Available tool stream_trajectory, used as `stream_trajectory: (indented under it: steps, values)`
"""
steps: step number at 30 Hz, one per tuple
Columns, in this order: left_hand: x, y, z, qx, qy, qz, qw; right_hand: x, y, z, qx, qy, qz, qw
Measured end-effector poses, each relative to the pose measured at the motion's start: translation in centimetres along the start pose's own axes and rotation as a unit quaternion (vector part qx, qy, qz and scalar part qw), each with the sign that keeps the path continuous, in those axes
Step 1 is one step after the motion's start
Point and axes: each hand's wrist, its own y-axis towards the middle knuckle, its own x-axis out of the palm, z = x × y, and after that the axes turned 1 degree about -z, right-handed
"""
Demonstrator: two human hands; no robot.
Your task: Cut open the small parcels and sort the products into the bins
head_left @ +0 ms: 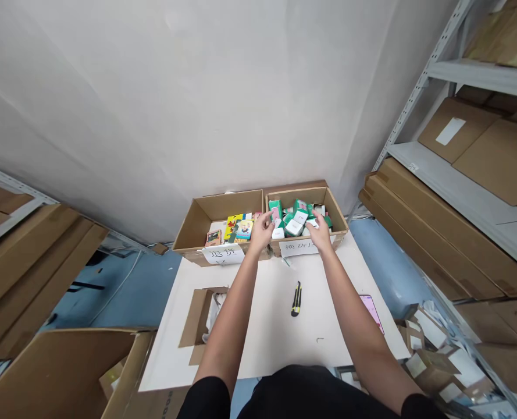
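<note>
Several long brown cardboard boxes (44,256) lay stacked at the far left, and a large open brown cardboard carton (57,355) filled the near corner. On the flat white surface (280,349), a small open brown cardboard box (192,317) held crumpled whitish material (the left forearm hid part of it). Behind it stood the left open carton (227,203), holding flat boxes in yellow, pale and reddish print (243,229), with a handwritten white paper label (223,254) on its front.

The left hand (261,231) was poised at the seam between the cartons, its fingers curled; whether they pinched anything could not be told. Just right of its fingertips, inside the right open carton (337,215), was a green box with a pinkish face (275,209), its long axis seeming to run away from the person; the left hand was clearly the nearer one. The small green-and-white boxes (295,228) lay jumbled at mixed angles between the hands. A black-and-yellow utility knife (296,299) lay below, pointing roughly toward that carton.

The right hand (320,231) reached over the carton's right half, thumb and fingers wide apart, with no box visibly gripped. Farther right lay a pink-screened phone (372,314), then grey metal shelving (441,169) with cardboard boxes.
</note>
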Motion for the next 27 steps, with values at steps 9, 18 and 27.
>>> stream_trajectory:
  steps: [9,18,27]
  values:
    - [-6.4,-8.8,-3.0,-0.051,-0.010,0.032,0.998,8.4,-10.5,-0.9,0.010,-0.015,-0.105,0.994]
    - [-20.8,-23.0,-12.2,-0.166,0.117,-0.031,0.979,23.0,-25.9,2.5,0.050,-0.072,-0.195,0.977]
    - [-27.9,-38.0,-21.1,-0.151,0.347,-0.239,0.894,30.0,-41.5,8.4,0.031,-0.270,-0.347,0.898]
